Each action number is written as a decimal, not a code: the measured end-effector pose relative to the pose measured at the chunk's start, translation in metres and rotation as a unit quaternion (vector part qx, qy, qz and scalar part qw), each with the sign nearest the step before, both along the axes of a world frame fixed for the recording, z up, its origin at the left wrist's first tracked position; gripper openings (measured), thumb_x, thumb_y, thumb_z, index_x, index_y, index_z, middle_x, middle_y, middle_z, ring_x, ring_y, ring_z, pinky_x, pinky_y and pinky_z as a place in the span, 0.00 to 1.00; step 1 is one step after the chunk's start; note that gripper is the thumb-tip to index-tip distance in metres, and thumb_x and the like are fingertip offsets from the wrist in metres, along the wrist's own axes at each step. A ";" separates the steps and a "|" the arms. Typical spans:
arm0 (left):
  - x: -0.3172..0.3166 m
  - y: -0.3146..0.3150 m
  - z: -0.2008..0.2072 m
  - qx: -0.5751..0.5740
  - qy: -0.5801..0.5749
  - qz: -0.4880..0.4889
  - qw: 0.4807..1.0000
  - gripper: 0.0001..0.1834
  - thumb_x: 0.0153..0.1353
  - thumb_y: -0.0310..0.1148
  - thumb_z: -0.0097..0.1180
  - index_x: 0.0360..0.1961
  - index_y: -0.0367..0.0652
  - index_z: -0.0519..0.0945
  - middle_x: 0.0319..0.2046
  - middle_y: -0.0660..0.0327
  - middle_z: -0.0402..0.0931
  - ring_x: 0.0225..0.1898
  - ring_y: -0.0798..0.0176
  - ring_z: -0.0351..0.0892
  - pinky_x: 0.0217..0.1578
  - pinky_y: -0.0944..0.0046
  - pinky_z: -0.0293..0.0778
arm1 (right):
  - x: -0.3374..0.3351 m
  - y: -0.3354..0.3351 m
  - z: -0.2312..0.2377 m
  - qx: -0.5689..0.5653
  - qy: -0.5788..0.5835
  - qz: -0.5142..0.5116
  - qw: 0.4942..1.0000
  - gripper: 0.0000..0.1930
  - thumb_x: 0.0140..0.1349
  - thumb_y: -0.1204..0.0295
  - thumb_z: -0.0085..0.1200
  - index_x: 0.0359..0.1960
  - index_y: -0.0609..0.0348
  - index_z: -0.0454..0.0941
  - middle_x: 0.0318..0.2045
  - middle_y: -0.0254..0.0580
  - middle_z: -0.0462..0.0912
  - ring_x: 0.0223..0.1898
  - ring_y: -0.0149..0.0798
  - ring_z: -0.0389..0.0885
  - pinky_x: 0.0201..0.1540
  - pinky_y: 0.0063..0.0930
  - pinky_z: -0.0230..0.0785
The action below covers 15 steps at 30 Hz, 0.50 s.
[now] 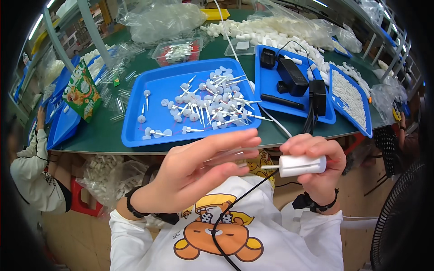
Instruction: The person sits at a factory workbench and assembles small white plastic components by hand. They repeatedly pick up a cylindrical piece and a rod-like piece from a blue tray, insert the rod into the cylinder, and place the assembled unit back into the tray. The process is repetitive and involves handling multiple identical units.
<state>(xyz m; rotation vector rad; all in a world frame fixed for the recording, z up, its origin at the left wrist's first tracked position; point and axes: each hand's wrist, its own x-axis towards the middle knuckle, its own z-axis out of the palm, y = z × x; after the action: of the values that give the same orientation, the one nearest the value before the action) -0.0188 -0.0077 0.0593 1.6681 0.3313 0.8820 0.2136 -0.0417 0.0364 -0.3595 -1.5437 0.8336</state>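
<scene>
In front of my chest, my right hand grips a white plastic cylinder with a slot along its side and a thin white rod sticking out of its left end. To its left, my left hand holds a clear plastic tube between thumb and fingers, its end pointing toward the rod. The tube and the cylinder are apart. Just beyond my hands, a blue tray holds many small white sticks with round translucent discs.
At the right, a blue tray carries black power adapters and cables. Another tray of white pieces lies beside it. Piled white cylinders and clear bags sit behind. A green snack bag and loose tubes are at left. Other people sit at both sides.
</scene>
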 end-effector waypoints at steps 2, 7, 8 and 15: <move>0.004 0.000 -0.010 0.006 0.009 0.025 1.000 0.22 0.68 0.34 0.35 0.59 0.31 0.57 0.54 0.42 0.66 0.49 0.53 0.75 0.44 0.61 0.77 | -0.002 0.000 0.002 -0.015 0.029 0.028 0.999 0.20 0.45 0.86 0.62 0.42 0.68 0.70 0.43 0.64 0.76 0.46 0.50 0.78 0.47 0.38 0.73; 0.006 -0.002 -0.010 0.003 0.067 0.013 0.998 0.27 0.68 0.44 0.33 0.56 0.28 0.59 0.47 0.43 0.72 0.41 0.55 0.80 0.36 0.63 0.80 | -0.002 -0.009 -0.001 -0.019 -0.047 -0.004 0.999 0.22 0.47 0.89 0.58 0.45 0.70 0.68 0.46 0.62 0.75 0.49 0.52 0.76 0.48 0.40 0.73; 0.007 -0.002 -0.011 0.021 0.073 0.017 0.997 0.28 0.68 0.45 0.33 0.55 0.28 0.59 0.45 0.44 0.73 0.39 0.56 0.80 0.36 0.63 0.80 | -0.004 -0.012 -0.001 -0.033 -0.046 -0.018 0.998 0.22 0.46 0.89 0.58 0.45 0.70 0.68 0.46 0.62 0.74 0.49 0.52 0.76 0.48 0.40 0.73; 0.008 0.007 -0.016 0.087 0.104 0.065 0.989 0.23 0.68 0.43 0.36 0.47 0.30 0.70 0.31 0.55 0.76 0.21 0.71 0.74 0.23 0.75 0.70 | 0.005 -0.003 -0.011 -0.001 -0.060 -0.059 0.996 0.19 0.48 0.88 0.57 0.44 0.69 0.70 0.42 0.56 0.76 0.48 0.47 0.77 0.48 0.36 0.72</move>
<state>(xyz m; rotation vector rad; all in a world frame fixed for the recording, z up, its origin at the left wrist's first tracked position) -0.0105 -0.0002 0.0434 1.9232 0.5223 0.8542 0.2191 -0.0446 0.0253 -0.5048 -1.6161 0.7323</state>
